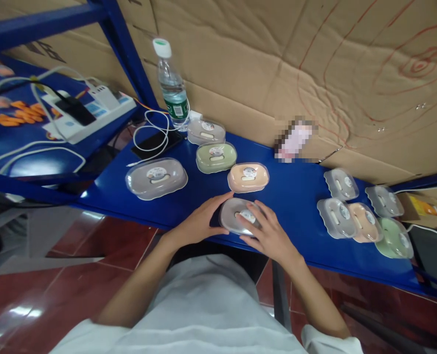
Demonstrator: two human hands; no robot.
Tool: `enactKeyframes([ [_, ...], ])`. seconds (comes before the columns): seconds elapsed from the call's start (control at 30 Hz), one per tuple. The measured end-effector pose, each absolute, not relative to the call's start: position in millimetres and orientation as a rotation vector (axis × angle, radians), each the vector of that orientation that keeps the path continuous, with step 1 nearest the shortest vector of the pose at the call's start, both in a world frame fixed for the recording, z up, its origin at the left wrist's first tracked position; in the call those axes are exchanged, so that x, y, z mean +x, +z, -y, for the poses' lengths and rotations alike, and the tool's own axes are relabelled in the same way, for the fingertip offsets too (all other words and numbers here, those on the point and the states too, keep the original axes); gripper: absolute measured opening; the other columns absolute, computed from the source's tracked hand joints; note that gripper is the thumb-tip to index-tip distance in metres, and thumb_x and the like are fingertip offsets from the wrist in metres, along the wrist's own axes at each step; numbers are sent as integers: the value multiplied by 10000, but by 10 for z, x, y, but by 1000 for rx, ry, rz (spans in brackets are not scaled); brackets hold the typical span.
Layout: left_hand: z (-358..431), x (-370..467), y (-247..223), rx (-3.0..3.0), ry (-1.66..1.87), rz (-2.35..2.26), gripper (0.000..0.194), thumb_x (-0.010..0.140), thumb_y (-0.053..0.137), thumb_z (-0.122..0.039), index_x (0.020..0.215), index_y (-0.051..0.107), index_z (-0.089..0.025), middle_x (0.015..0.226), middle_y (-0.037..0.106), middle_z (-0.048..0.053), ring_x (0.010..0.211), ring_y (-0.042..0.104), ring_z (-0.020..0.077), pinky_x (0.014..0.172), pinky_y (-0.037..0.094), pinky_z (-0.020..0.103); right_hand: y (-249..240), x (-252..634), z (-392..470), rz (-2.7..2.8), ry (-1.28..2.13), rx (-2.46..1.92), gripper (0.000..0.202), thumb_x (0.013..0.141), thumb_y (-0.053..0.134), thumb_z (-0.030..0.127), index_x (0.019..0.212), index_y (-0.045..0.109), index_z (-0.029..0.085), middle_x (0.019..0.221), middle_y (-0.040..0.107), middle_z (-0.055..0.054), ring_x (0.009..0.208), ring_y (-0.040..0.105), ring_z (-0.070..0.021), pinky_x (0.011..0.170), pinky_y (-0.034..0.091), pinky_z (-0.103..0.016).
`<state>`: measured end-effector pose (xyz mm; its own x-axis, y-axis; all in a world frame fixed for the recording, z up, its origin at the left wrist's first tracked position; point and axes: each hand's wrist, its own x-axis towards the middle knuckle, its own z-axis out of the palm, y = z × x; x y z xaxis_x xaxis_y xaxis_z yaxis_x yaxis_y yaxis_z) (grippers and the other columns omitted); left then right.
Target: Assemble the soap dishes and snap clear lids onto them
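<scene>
A grey soap box (235, 215) with a clear lid and a round label lies at the table's front edge between my hands. My left hand (199, 220) cups its left end, thumb at the front and fingers behind. My right hand (268, 231) grips the right side, its fingers spread over the lid and part of the label. Just behind stands a peach soap box (248, 178). A green one (216, 158), a grey one (206, 132) and a larger grey one (156, 178) sit to the back and left.
On the right stands a group of several soap boxes, including a peach one (365, 223) and a green one (394, 238). A water bottle (174, 88), a white cable (144, 132) and a black phone-like slab (157, 145) are at back left. Cardboard (240, 64) lines the back.
</scene>
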<state>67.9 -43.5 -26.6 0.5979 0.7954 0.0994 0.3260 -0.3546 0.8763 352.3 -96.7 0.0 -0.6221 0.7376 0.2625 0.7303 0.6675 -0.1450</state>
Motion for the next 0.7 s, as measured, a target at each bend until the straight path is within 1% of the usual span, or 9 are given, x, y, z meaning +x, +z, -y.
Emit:
enactKeyframes([
  [0.07,426,684,-270,1979,656,-882,869,946,804,-512,1685,369,-371,1725,455,92,1582,457,334,1319,377,561,-6,3538,965,2575,57,-1175,565,1058,678,396,1603,554,318,1710,458,-127,1629,339,-386,1238,470,-631],
  [0.13,417,687,-266,1979,658,-884,886,941,805,-522,1691,360,-368,1726,454,92,1580,460,334,1320,381,553,-14,3571,957,2532,139,-1197,578,1071,655,411,1624,522,308,1733,419,-128,1634,343,-349,1243,485,-591],
  [0.2,412,687,-259,1971,660,-896,927,929,812,-542,1703,335,-359,1726,453,98,1576,465,338,1317,385,554,-26,3598,954,2495,166,-1213,594,1075,646,422,1637,504,287,1740,400,-144,1633,350,-335,1245,490,-573],
  [0.33,412,675,-250,2002,634,-891,882,940,801,-536,1687,369,-352,1703,488,96,1559,482,337,1316,376,560,-54,3571,1001,2502,33,-1200,558,1059,669,426,1592,569,293,1728,414,-151,1633,339,-365,1254,458,-600],
  [0.43,404,666,-248,1996,626,-867,872,931,813,-526,1673,389,-352,1696,496,91,1551,489,333,1310,381,555,-61,3509,1056,2521,-29,-1219,549,1061,661,440,1588,577,314,1709,448,-137,1622,354,-364,1245,463,-595],
  [0.53,393,669,-241,1999,654,-823,856,933,809,-532,1664,404,-346,1683,506,96,1542,497,332,1301,391,551,-45,3471,1094,2521,-74,-1229,531,1066,653,450,1570,597,293,1702,456,-155,1610,362,-374,1230,472,-592],
  [0.6,387,674,-236,2020,673,-810,842,931,807,-546,1653,429,-335,1669,523,101,1533,506,335,1296,396,551,-20,3466,1107,2541,-97,-1246,527,1071,645,456,1568,597,286,1704,454,-166,1587,395,-369,1231,464,-597],
  [0.7,389,677,-231,2066,675,-802,806,937,801,-546,1637,463,-333,1665,532,96,1537,503,332,1301,386,548,17,3475,1114,2589,-89,-1276,554,1070,645,469,1594,564,310,1697,477,-151,1563,433,-354,1243,448,-603],
])
